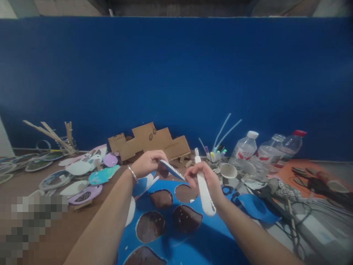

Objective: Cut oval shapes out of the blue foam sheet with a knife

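My left hand (151, 162), with a silver bangle at the wrist, is closed on the edge of a foam piece (173, 170), blue on its face and pale along its rim. A white box cutter (204, 187) lies in the grip of my right hand (211, 180), its blade tip upward. The right fingertips come close to the foam piece's right end; whether they touch it I cannot tell. Under both hands lies a blue foam sheet (176, 235) with several round and leaf-shaped holes, through which a brown surface shows.
Cut foam shapes (82, 165) lie to the left beside sticks in a jar (67, 145). Torn cardboard (157, 141) leans against the blue partition (176, 73). Markers (216, 154), plastic bottles (245, 149) and a white cup (228, 171) stand right, near scissors, cables and blue scraps (255, 206).
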`<act>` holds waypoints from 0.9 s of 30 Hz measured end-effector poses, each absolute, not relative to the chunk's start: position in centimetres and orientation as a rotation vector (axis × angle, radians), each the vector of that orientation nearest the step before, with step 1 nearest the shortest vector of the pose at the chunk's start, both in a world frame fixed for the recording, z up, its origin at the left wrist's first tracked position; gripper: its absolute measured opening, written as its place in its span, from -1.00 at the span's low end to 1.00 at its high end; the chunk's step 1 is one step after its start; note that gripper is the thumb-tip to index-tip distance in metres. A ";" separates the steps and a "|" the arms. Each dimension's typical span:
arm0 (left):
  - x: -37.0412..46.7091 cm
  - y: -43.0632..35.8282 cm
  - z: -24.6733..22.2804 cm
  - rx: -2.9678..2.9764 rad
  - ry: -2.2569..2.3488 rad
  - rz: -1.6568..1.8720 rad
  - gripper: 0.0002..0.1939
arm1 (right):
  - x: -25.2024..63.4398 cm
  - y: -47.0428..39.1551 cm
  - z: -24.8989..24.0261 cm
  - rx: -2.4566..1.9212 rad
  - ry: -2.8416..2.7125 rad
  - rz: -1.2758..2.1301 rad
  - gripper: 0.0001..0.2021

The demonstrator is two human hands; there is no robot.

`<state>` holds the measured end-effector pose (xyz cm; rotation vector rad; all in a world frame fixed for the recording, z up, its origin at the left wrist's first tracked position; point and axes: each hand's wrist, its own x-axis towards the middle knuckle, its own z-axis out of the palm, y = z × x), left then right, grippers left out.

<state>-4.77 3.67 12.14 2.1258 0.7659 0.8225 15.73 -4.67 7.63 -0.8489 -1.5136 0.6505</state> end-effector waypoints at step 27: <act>-5.2 3.6 12.1 2.120 0.760 0.783 -0.91 | 15.9 -4.7 7.3 -0.867 -1.608 0.479 -0.79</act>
